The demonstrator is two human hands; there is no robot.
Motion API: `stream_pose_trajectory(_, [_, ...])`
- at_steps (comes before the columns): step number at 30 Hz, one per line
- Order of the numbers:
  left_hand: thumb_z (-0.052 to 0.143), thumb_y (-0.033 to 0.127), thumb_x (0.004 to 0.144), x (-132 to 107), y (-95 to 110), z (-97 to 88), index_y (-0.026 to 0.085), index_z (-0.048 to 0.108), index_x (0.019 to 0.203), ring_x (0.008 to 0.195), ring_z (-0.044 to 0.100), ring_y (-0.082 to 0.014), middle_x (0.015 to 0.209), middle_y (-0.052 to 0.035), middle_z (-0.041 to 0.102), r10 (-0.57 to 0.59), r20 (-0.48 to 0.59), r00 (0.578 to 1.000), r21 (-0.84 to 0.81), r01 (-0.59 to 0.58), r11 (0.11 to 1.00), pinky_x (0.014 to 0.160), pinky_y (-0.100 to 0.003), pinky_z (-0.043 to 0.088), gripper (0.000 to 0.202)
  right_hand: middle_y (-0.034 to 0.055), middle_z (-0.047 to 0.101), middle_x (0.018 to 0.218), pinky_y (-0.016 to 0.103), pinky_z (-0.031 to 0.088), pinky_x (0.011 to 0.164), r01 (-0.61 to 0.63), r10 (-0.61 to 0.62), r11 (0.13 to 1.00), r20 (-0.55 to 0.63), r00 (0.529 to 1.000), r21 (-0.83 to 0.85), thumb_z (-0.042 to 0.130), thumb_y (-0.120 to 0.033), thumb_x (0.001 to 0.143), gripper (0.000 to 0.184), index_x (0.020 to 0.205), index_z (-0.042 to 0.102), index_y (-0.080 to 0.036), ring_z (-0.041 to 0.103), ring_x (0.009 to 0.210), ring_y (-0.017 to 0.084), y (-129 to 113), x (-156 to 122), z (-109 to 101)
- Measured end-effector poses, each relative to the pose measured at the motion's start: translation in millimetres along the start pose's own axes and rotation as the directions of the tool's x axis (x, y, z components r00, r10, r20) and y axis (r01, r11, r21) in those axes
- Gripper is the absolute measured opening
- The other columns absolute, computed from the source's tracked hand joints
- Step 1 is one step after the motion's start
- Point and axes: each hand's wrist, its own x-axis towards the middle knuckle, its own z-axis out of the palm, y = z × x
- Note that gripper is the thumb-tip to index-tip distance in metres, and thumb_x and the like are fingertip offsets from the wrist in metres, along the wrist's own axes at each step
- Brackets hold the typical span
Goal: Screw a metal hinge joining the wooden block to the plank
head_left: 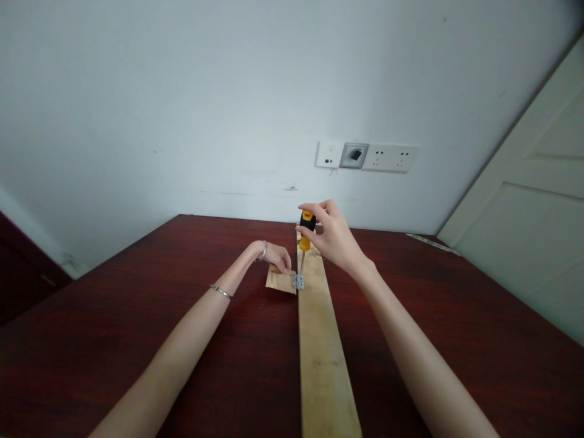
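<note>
My right hand [335, 234] is closed around the black and yellow handle of a screwdriver [306, 228], held upright. Its metal shaft points down, and the tip meets a small metal hinge [300, 281] at the left edge of a long wooden plank [319, 340]. The hinge spans from the plank to a short wooden board [279, 281] on its left. My left hand [277, 255], with fingers curled together, grips the far side of that short board close to the hinge. Any screw under the tip is too small to make out.
Both pieces of wood lie on a dark red wooden table [219, 377]. Behind it rises a white wall [205, 109] with a row of sockets [391, 157]. A thin, pale strip [431, 242] lies at the back right, near a white door [538, 201].
</note>
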Motion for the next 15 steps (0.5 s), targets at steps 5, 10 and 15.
stream_pose_trajectory(5, [0.075,0.035,0.055,0,-1,-0.4,0.016,0.069,0.078,0.066,0.051,-0.0116,0.069,0.0016,0.063,-0.015,-0.007,1.000,0.013,0.015,1.000,0.064,-0.022,0.038,0.030,0.0112,0.051,0.104,0.045,0.046,0.086,0.021,-0.020,0.999,0.020,1.000,-0.049,0.052,-0.020,0.080,0.053,0.131,0.040,-0.021,0.052,0.097,0.026,-3,0,0])
stream_pose_trajectory(10, [0.074,0.031,0.057,0,1,-0.2,0.015,0.069,0.077,0.068,0.053,-0.0119,0.070,0.0016,0.064,-0.010,-0.003,1.000,0.016,0.010,1.000,0.066,-0.022,0.039,0.026,0.0122,0.047,0.105,0.040,0.049,0.077,-0.041,0.041,0.996,0.001,0.999,-0.074,0.053,-0.035,0.084,0.041,0.122,0.048,-0.020,0.052,0.095,0.026,-1,-1,6])
stream_pose_trajectory(15, [0.074,0.028,0.056,0,0,0.9,0.015,0.069,0.075,0.064,0.051,-0.0106,0.067,0.0025,0.063,-0.008,-0.005,1.000,-0.015,0.008,1.000,0.064,-0.021,0.039,0.023,0.0128,0.049,0.105,0.043,0.043,0.090,0.022,-0.023,0.999,-0.014,1.000,-0.037,0.049,-0.024,0.085,0.051,0.133,0.036,-0.015,0.049,0.100,0.026,3,0,10])
